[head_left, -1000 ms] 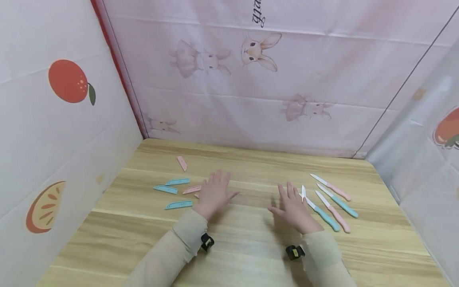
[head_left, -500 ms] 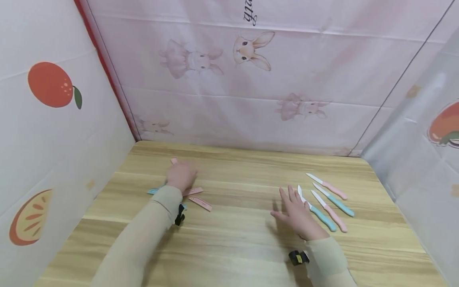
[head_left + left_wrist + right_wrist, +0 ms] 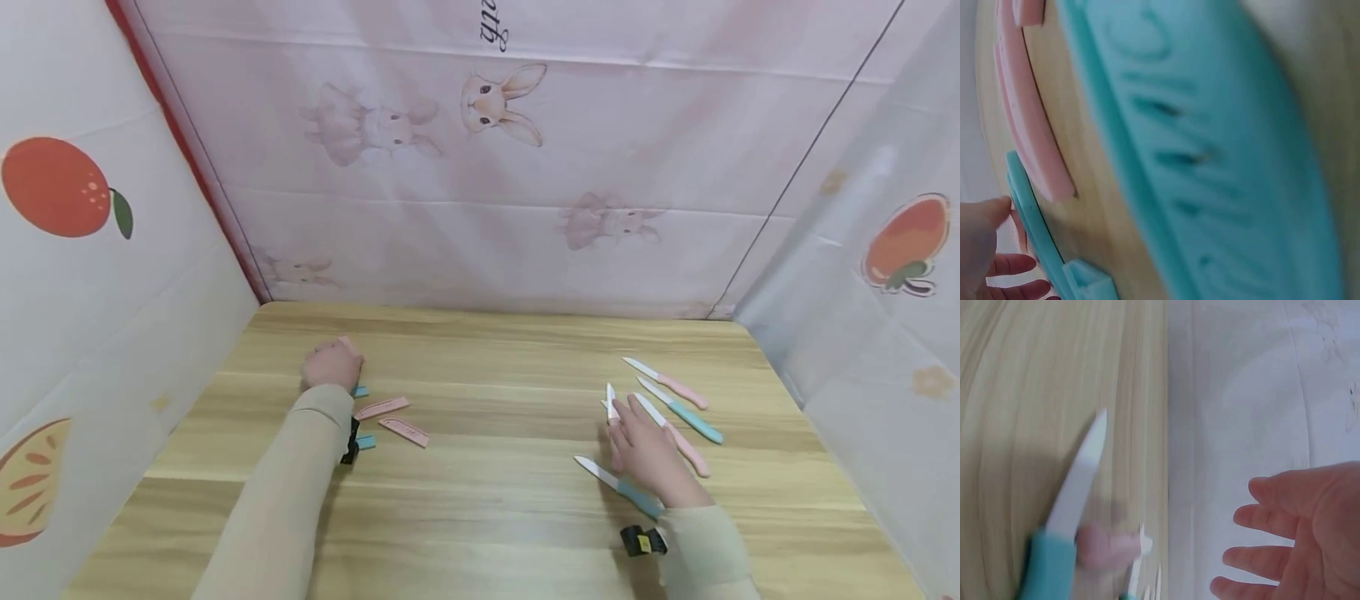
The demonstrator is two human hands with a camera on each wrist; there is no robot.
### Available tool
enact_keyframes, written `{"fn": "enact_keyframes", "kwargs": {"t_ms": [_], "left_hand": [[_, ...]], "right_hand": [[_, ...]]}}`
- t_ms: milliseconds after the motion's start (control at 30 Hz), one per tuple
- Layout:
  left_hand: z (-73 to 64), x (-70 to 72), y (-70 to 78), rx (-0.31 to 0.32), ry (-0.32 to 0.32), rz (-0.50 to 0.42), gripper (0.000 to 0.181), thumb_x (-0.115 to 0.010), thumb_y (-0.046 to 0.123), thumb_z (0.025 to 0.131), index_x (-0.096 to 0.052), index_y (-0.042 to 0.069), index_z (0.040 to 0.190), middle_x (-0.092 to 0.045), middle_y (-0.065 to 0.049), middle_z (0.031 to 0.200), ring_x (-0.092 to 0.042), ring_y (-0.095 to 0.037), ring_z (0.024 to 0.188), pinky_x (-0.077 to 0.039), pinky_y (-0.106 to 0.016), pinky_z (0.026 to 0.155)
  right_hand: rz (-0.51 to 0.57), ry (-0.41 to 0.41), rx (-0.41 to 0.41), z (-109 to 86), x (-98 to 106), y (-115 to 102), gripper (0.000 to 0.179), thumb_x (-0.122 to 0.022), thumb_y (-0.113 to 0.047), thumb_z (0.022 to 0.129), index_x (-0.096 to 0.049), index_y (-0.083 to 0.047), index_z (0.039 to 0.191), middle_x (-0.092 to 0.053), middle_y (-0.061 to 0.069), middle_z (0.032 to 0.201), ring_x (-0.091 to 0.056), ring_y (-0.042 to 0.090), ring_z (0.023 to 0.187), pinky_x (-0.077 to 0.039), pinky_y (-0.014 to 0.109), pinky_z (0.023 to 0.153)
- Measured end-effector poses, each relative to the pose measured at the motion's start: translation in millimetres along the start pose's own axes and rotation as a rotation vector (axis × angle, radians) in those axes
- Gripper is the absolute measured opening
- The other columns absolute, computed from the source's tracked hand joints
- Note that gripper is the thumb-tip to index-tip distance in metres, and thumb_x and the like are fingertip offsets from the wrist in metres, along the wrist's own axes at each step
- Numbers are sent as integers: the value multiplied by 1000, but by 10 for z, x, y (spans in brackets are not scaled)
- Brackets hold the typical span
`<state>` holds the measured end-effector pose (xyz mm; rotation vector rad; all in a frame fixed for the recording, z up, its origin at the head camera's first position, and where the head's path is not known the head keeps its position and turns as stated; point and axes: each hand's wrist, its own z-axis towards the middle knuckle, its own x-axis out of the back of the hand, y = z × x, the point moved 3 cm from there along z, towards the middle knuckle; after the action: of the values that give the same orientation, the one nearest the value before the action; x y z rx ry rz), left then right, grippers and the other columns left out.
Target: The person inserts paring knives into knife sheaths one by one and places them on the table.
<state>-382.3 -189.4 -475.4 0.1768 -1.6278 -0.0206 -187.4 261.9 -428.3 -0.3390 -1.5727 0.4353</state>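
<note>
My left hand point(image 3: 332, 367) is at the group of narrow knife sheaths on the left, over part of it. A pink sheath point(image 3: 347, 343) shows just past its fingers. In the left wrist view the thumb and spread fingers are beside the end of a teal sheath point(image 3: 1035, 219); a larger teal sheath point(image 3: 1204, 150) lies close to the camera. My right hand point(image 3: 648, 458) has its fingers spread over the small white-bladed knives. Near its thumb lies a pink-handled knife point(image 3: 617, 454), partly covered, with a teal-handled knife point(image 3: 618, 487) nearer me.
Two pink sheaths point(image 3: 405, 432) lie right of the left forearm, with teal ends point(image 3: 366, 442) showing beside the sleeve. Farther right are a teal-handled knife point(image 3: 696, 423) and two pink-handled ones point(image 3: 690, 396). Printed cloth walls point(image 3: 420, 250) stand round the wooden table point(image 3: 487, 500).
My left hand has moved left across the sheaths, uncovering two pink ones. One teal-handled knife has shifted left and nearer me, beside the right hand. The head view has turned slightly rightward.
</note>
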Motion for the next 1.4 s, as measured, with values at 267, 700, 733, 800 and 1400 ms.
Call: {"fn": "enact_keyframes", "kwargs": {"t_ms": [267,700,733,800,1400], "left_hand": [[-30,78,-35,-33,34,-74,37,-43,23,98,-62,-9,95,-60,-26,86,-61,-37,77,-52,-47,56],[-714,402,453,-51,-14,-961,33,-61,29,91,-61,4,112,-64,-11,107,-56,-23,86,-47,-30,66],[-795,395,495,-23,-66,-1055,32,-62,29,91,-60,5,112,-62,-9,107,-55,-21,88,-48,-31,67],[-951,370,573,32,-150,-1227,29,-62,29,91,-58,7,110,-60,-7,106,-54,-16,86,-51,-32,72],[-1779,-38,1241,102,-370,-2047,25,-50,18,97,-46,-3,111,-66,-12,103,-66,-18,92,-50,-12,58]], "right_hand": [[21,11,-85,-12,242,344,53,-45,-24,98,-32,11,137,-32,35,137,-34,53,122,-31,64,96],[-67,-113,-125,154,100,354,31,-55,-28,91,-61,2,94,-61,8,80,-55,23,69,-45,37,59],[-66,-121,-143,159,64,341,27,-57,-28,87,-62,-1,88,-59,5,74,-51,20,66,-42,34,55],[-73,-125,-170,162,2,323,18,-61,-25,79,-61,-7,74,-54,3,66,-46,19,61,-37,31,52],[-39,-148,-213,171,-170,297,17,-54,-13,76,-51,-9,60,-50,3,55,-45,16,50,-40,26,53]]}}
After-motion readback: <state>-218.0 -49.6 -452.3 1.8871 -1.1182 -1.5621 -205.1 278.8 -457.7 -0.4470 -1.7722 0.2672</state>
